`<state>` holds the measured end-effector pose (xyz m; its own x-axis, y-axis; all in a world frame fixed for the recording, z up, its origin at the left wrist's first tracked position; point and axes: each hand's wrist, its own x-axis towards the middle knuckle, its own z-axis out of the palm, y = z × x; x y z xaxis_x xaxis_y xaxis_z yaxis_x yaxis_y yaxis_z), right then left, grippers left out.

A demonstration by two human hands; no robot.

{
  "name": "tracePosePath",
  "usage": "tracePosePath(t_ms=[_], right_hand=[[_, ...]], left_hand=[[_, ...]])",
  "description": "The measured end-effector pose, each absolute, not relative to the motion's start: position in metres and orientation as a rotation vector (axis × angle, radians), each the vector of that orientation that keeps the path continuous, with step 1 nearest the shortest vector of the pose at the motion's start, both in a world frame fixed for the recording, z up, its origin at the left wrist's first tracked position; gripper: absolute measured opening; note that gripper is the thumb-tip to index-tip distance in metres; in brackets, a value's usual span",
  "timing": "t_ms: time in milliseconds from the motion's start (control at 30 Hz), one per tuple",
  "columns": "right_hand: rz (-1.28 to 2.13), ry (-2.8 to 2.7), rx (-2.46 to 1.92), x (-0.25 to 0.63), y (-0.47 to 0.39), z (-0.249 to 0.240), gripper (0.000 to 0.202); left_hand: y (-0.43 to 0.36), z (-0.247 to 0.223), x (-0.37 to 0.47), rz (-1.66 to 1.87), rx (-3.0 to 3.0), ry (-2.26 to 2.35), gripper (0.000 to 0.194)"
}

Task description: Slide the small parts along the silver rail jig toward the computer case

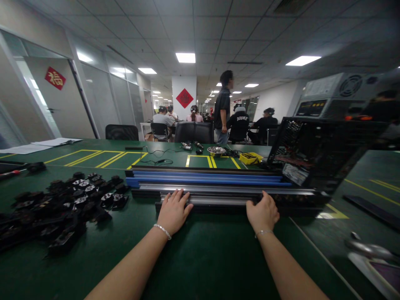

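Tape (198, 156) stripes the green table (215, 250); people sit beyond, one person (222, 108) standing. Black parts (81, 200) lie left; a PC case (328, 141) blocks the right. My left hand (174, 211) and right hand (264, 212), fingers part-open, rest on the front rail (218, 201).

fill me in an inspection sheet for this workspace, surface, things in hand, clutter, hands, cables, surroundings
surface: green tabletop with yellow tape lines
things in hand: short metal rail in front of longer rails, one blue
clutter: pile of black parts at left; metal bowl and yellow box beyond the rails; open computer case at right
hands: left hand and right hand on the short rail, fingers over its top; firmness of hold unclear
cables: thin black cable on the far part of the tabletop
surroundings: standing person, others seated behind; damage or spills: nothing seen
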<state>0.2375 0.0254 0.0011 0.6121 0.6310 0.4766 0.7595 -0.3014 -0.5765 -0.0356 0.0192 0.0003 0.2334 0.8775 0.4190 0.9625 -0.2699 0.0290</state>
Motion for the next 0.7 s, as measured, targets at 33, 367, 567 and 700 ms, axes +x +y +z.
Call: tracePosePath(t_ms=[33,367,567,700], right_hand=[[-0.196,-1.094,-2.032,0.2371,0.0252,0.0015,0.057],[-0.171,-1.104,-2.035,0.235,0.0236,0.0043,0.055],[-0.159,-1.12,-2.036,0.2354,0.0248,0.0033,0.053],[-0.164,-1.123,-2.033,0.2368,0.0263,0.0008,0.052]], left_hand=[[0.0192,0.0003,-0.0357,-0.525,-2.272,-1.734,0.048],[0.0205,-0.0008,-0.0357,-0.541,-2.275,-1.742,0.048],[0.0204,-0.0007,-0.0354,-0.53,-2.264,-1.735,0.048],[0.02,-0.0007,-0.0353,-0.526,-2.263,-1.74,0.047]])
